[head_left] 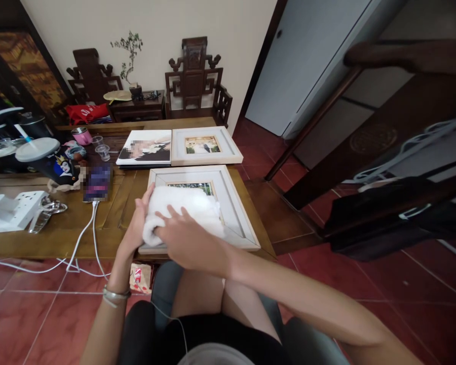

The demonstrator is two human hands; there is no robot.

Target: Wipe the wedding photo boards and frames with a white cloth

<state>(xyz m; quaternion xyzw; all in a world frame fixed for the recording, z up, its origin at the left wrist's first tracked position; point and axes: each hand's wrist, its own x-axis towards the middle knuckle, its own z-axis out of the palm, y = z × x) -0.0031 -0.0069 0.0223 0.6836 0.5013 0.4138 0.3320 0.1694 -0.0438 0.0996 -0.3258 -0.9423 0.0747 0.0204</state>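
Note:
A picture frame (240, 209) with a pale wooden border and white mat lies flat at the table's near edge, in front of me. My left hand (137, 223) grips its left side, fingers along the edge. Spread over much of the framed picture is a fluffy white cloth (197, 210). My right hand (188, 238) presses this cloth down near the frame's left side, with a fold of it bunched by the thumb. Only the upper part of the picture (208, 187) shows above the cloth.
Behind lie a second framed photo (207, 158) and a white-edged photo panel (148, 137). To the left are a phone (97, 183) with charging cables, a power strip (17, 210), a dark lidded cup (57, 162) and a pink mug (81, 136). Carved chairs (195, 76) stand beyond.

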